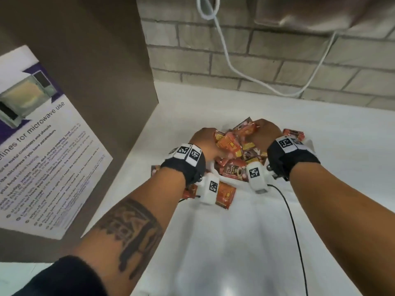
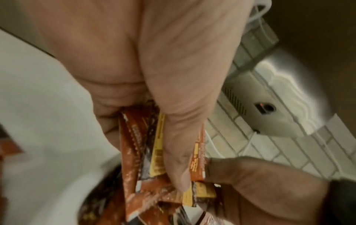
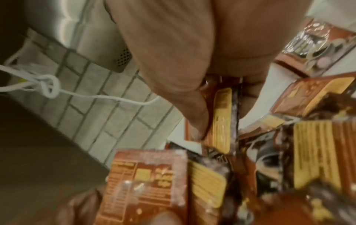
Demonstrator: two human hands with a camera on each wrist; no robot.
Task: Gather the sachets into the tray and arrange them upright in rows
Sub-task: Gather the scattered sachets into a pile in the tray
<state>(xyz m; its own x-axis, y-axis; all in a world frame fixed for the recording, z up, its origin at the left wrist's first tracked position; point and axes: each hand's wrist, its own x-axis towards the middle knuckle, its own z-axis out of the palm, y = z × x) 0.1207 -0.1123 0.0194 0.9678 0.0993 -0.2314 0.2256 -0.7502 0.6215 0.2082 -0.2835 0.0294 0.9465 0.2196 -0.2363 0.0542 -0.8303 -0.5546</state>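
Nearest on the white counter, a black cable runs from the near edge up to the right wrist camera. Just beyond, a loose orange sachet lies flat on the counter near the left wrist, partly under the wrist camera.

Farther on sits the white tray, its near rim showing between the two wrists; inside it the sachets lie in a jumbled heap, flat and tilted, none in a row. The left hand is at the left of the heap, its thumb and curled fingers pinching a bundle of several orange and yellow packets. The right hand is at the far right of the heap, its fingers curled round another small bunch; the right wrist view is blurred, so how many it holds cannot be told. The two bunches appear to meet above the heap.

One more packet lies to the right of the right hand; whether it sits in the tray or on the counter is unclear.

To the left stands a brown cabinet side with a microwave notice stuck on it. Farthest, a white cord hangs across the grey brick wall.
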